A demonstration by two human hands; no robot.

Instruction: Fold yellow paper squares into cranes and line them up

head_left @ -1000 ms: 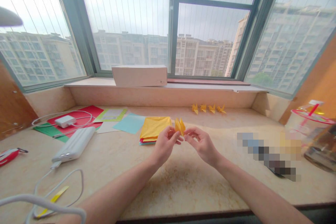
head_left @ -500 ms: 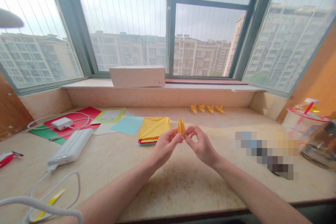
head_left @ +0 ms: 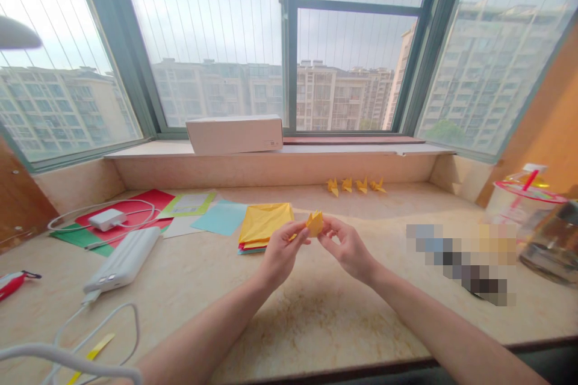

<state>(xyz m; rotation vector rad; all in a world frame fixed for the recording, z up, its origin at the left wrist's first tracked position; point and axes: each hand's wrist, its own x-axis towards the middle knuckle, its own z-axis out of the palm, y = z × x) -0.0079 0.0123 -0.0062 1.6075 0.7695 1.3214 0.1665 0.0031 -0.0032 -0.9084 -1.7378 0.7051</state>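
A small folded yellow paper figure (head_left: 315, 222) is held above the stone counter (head_left: 316, 307), pinched from both sides. My left hand (head_left: 280, 249) grips its left end with thumb and fingers closed. My right hand (head_left: 345, 243) pinches its right side the same way. Just behind my left hand lies a stack of coloured paper sheets (head_left: 264, 224) with a yellow sheet on top. Several finished yellow paper cranes (head_left: 355, 185) stand in a row near the back wall.
A white power bank (head_left: 123, 258) with cables lies at the left, a white charger (head_left: 106, 219) on red and green sheets behind it. A white box (head_left: 235, 134) sits on the sill. A lidded cup (head_left: 519, 204) with a straw and a glass jar (head_left: 553, 243) stand at the right.
The yellow paper figure has been turned and flattened between my fingers; its upright points now lie lower and wider. Both hands stay in about the same place.
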